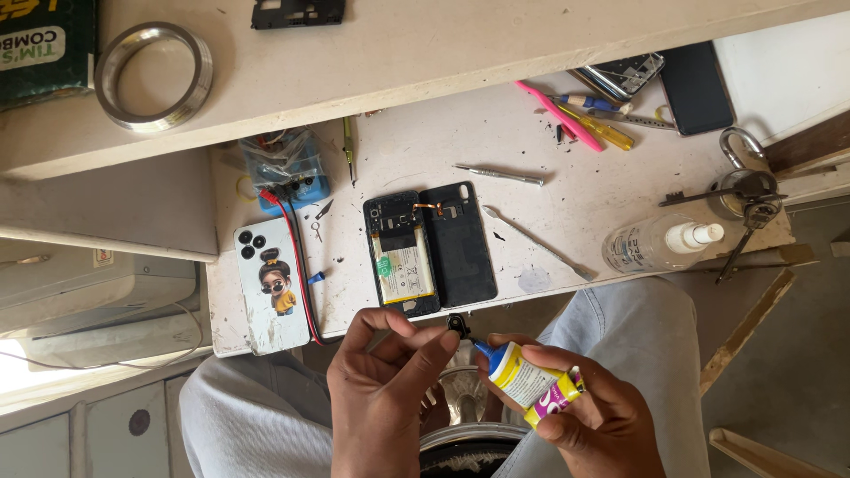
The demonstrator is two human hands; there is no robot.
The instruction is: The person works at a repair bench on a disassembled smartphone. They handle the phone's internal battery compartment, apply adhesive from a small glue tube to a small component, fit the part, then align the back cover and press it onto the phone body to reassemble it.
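We look down at a scuffed white worktop (549, 159) from above, with our knees below its near edge. On a raised shelf toward the far left corner lies a metal ring (153, 76). Below it, near the worktop's left edge, a phone case printed with a cartoon figure (270, 285) lies flat, a red wire (299, 257) running along its right side.

At the middle of the near edge sits an opened phone (403, 255), its battery showing, with its black back cover (459, 243) folded out just to the right and joined by a thin orange ribbon.

Just off that edge, above our lap, our left hand (385, 398) pinches a small black part (457, 326) between thumb and fingertips. Our right hand (575, 420) is closed around a small glue tube (524, 376), yellow and white with a blue nozzle, whose tip points at the part and almost touches it.

Further right, a thin metal pry tool (536, 241) lies on the worktop, then a clear spray bottle (660, 245) on its side near the right edge, with a padlock and keys (744, 190) behind it.
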